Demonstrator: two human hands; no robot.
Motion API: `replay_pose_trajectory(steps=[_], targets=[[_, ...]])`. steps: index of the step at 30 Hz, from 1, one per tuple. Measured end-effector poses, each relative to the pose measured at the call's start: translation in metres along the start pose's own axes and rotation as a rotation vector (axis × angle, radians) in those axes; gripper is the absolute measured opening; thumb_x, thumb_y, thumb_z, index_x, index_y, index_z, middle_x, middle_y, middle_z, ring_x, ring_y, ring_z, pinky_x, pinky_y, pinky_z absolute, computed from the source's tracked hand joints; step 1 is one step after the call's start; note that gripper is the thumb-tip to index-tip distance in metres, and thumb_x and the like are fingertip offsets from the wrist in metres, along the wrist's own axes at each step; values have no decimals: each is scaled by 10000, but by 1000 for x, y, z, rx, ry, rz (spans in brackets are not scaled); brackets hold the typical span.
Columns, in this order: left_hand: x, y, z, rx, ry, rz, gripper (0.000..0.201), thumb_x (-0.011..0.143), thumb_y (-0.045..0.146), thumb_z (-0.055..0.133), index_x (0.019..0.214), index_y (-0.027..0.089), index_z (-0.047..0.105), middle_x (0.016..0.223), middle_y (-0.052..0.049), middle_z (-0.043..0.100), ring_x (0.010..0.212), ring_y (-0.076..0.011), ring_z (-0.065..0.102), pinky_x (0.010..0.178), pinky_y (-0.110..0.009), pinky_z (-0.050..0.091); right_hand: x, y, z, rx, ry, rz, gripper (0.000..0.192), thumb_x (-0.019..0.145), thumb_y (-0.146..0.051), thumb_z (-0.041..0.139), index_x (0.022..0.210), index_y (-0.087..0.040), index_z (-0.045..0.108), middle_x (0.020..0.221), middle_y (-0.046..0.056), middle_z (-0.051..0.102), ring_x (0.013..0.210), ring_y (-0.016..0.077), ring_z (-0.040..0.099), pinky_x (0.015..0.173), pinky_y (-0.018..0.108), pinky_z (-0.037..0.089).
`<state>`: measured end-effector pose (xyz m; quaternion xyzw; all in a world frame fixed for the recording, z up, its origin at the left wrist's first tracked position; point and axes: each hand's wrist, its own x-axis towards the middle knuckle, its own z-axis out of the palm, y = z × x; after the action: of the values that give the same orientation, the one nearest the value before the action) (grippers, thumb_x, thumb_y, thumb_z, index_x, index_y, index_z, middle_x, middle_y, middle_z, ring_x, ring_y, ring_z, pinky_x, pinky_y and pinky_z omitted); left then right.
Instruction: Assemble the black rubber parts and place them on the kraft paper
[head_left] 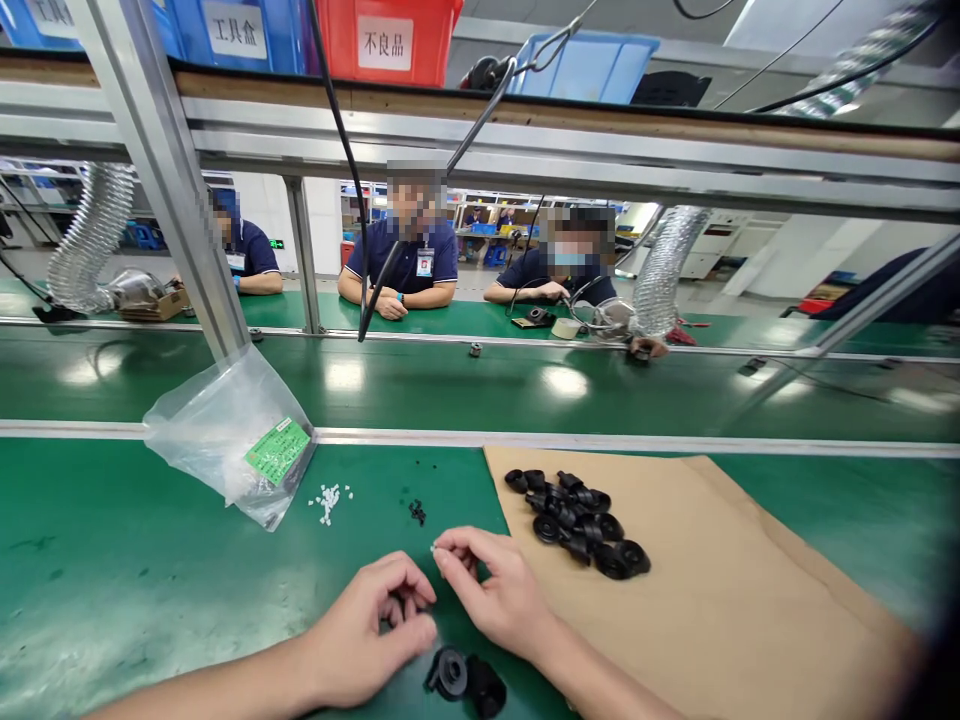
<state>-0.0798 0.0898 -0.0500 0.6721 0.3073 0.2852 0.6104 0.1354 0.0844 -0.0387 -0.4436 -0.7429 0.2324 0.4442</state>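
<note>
My left hand point(379, 625) is above the green bench at the lower middle, fingers loosely curled and thumb apart from the index finger. I see nothing held in it, though its palm is partly hidden. Facing it, my right hand point(491, 585) pinches a tiny white part point(433, 549) between thumb and index finger. Just below both hands lie black round plastic parts point(451, 673) on the bench. Beyond the hands are a little heap of small white parts point(328, 502) and a cluster of tiny black pieces point(418, 512).
Cardboard point(720, 600) covers the right side, with a pile of black plastic parts point(577, 520) on it. A clear bag with a green label point(277, 450) lies at left. A metal post point(161, 180) rises behind it. Black cables point(341, 130) hang overhead. Several people sit opposite.
</note>
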Motion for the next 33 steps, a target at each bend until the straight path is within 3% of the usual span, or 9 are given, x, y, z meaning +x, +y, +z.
replay_pose_trajectory(steps=[3, 7, 12, 16, 18, 23, 26, 30, 33], targets=[[-8, 10, -2, 285, -175, 241, 545, 802, 448, 841, 1266, 238, 644, 1198, -116, 593, 1021, -261, 590, 869, -339, 521, 2, 2, -3, 41, 75, 49, 175, 1016, -297, 602, 907, -199, 698, 709, 7, 679, 618, 150, 614, 584, 242, 485], [-10, 15, -2, 585, -356, 364, 623, 930, 446, 723, 1491, 280, 510, 1379, -180, 588, 1143, -338, 572, 975, -441, 518, 4, 2, -2, 68, 123, 77, 192, 1013, -323, 605, 904, -196, 700, 690, 3, 659, 604, 152, 606, 573, 246, 493], [-7, 7, 3, 665, -295, 392, 303, 966, 210, 609, 1268, 226, 632, 1201, -141, 695, 1029, -286, 603, 898, -387, 529, 4, -1, -1, 68, 159, 60, 201, 1012, -324, 606, 883, -196, 693, 677, -1, 640, 584, 148, 588, 555, 244, 489], [-4, -1, -1, 540, -96, 371, 173, 988, 118, 489, 1029, 218, 623, 967, -81, 701, 912, -226, 601, 829, -335, 512, 2, 0, -2, 36, 183, 30, 183, 1008, -306, 620, 884, -200, 703, 675, -7, 636, 587, 143, 586, 556, 237, 487], [-3, -1, -5, 506, -19, 358, 178, 999, 117, 469, 1029, 220, 611, 968, -76, 685, 914, -220, 596, 826, -331, 509, 0, 1, -1, 28, 182, 19, 170, 1006, -303, 627, 898, -200, 709, 688, -4, 645, 593, 143, 592, 550, 233, 489], [-1, 9, -3, 654, -220, 489, 450, 998, 326, 628, 1430, 255, 523, 1352, -145, 633, 1152, -300, 570, 982, -399, 489, 2, 1, 4, 56, 166, 23, 187, 1016, -321, 611, 917, -194, 707, 674, -8, 639, 574, 141, 593, 537, 231, 495], [0, 6, 4, 734, -283, 541, 418, 989, 383, 656, 1387, 269, 596, 1278, -143, 695, 1081, -315, 601, 919, -385, 485, 5, 0, 5, 58, 180, 35, 220, 1022, -339, 597, 904, -191, 708, 662, -7, 625, 567, 143, 587, 536, 237, 493], [0, -4, 3, 514, -160, 361, 208, 958, 226, 639, 1161, 238, 684, 1102, -115, 718, 981, -272, 603, 876, -364, 471, 5, -1, 4, 45, 198, 17, 218, 1023, -330, 597, 896, -193, 709, 661, -1, 631, 562, 146, 584, 524, 240, 487], [7, -8, -5, -1, 63, 104, 218, 939, 344, 707, 1114, 222, 664, 1026, -76, 684, 908, -221, 596, 805, -327, 472, 2, -2, 4, -2, 182, -58, 156, 1006, -277, 621, 914, -195, 717, 671, 5, 659, 546, 144, 583, 508, 244, 467]])
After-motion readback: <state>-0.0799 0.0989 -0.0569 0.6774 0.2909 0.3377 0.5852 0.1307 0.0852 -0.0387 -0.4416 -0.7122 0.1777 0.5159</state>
